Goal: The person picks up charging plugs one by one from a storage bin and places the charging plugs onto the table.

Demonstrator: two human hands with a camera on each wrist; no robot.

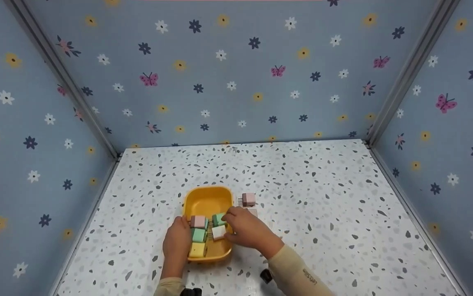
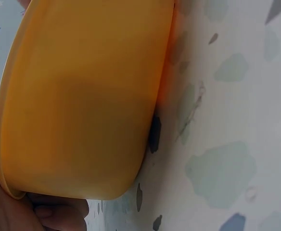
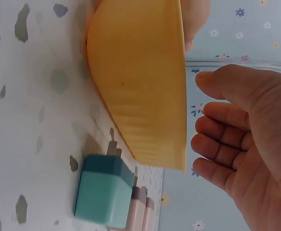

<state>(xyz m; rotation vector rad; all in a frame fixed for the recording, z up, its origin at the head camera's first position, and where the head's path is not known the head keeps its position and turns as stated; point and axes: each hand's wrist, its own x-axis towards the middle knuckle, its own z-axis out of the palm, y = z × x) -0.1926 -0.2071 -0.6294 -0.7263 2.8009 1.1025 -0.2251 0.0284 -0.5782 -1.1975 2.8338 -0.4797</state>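
Note:
A yellow plastic tub [image 1: 209, 193] stands on the speckled table with several two-tone plug chargers in it. Pink [image 1: 198, 222], green [image 1: 198, 235] and yellow [image 1: 197, 249] ones line its left side; another green one [image 1: 219, 219] and a white one [image 1: 219, 232] lie at the right. My left hand [image 1: 177, 240] grips the tub's left rim, its fingers curled beneath the edge in the left wrist view. Over the right rim, my right hand [image 1: 249, 229] is beside the green and white chargers. The right wrist view shows that hand [image 3: 246, 130] with loosely bent fingers and nothing between them.
Outside the tub to the right, a pink charger [image 1: 249, 199] lies on the table, with a pale one [image 1: 253, 212] partly hidden by my right hand. A teal charger [image 3: 104, 190] with metal prongs shows beside the tub in the right wrist view. Flowered panels [image 1: 236, 74] enclose the table.

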